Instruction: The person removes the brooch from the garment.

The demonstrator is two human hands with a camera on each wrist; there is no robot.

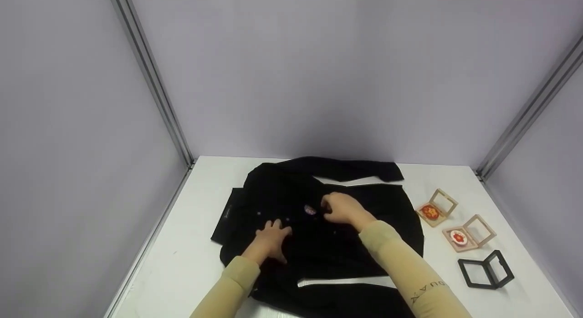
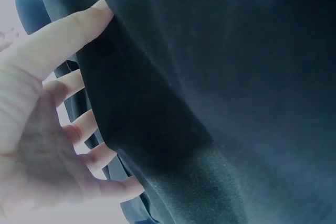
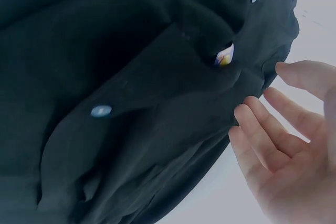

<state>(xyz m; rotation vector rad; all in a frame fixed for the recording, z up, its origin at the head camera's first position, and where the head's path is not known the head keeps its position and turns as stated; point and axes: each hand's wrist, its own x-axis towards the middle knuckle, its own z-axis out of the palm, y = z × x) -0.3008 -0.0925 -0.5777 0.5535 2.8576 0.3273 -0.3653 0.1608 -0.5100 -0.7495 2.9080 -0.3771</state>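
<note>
A black button-up shirt (image 1: 382, 208) lies spread over the white table, its sleeves stretching to the right. My left hand (image 1: 272, 240) rests on it with fingers spread; the left wrist view has the thumb and fingertips (image 2: 86, 127) against the dark cloth. On the shirt front is a small colourful badge-like piece (image 1: 309, 210), partly covered by a fold in the right wrist view. Just right of that piece is my right hand (image 1: 339, 207), fingers loosely bent and thumb apart, pinching nothing. A pale button (image 3: 101, 110) shows on the raised front edge.
Two light wooden hinged frames (image 1: 444, 204) (image 1: 485, 238) stand open at the right, holding round flower-patterned pieces. Nearer is a black hinged frame (image 1: 478, 262). A flat black item (image 1: 226, 217) with small lettering sticks out left of the shirt. Grey panels (image 1: 296, 72) enclose the table.
</note>
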